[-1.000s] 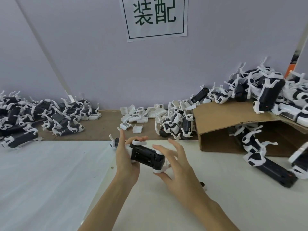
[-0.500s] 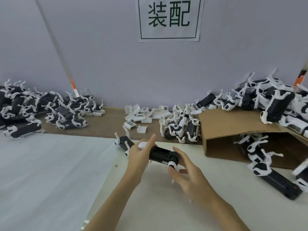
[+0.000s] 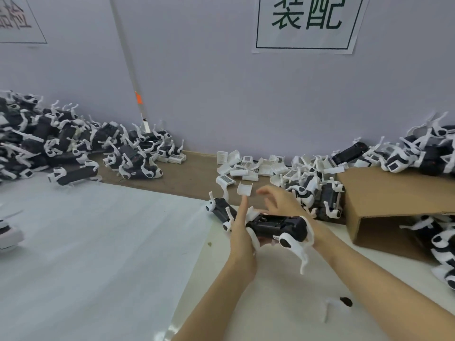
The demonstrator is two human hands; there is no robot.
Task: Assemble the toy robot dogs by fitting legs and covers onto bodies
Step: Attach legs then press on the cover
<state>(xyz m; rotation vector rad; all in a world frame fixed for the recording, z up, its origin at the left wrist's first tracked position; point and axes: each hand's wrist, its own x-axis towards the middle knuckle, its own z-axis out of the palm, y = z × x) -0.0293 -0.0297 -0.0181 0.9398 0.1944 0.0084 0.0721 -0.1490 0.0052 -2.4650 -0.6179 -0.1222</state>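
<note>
While the left hand (image 3: 242, 232) grips it, the toy dog (image 3: 278, 226) lies crosswise; right hand (image 3: 283, 200) spread, empty; cardboard box (image 3: 394, 193) shelters more dogs (image 3: 433, 232).

Both bare forearms reach forward from the lower edge of the view and converge near the middle. The left hand (image 3: 242, 232) stands edge-up, palm turned toward the right, its index finger pointing straight up and away, the palm and lower fingers cupped against the end of what it holds. The right hand (image 3: 280, 201) lies further forward, beyond the left, wrist bent, fingers spread and loosely curved, blurred, gripping nothing. The right forearm runs diagonally from the lower right corner.
</note>
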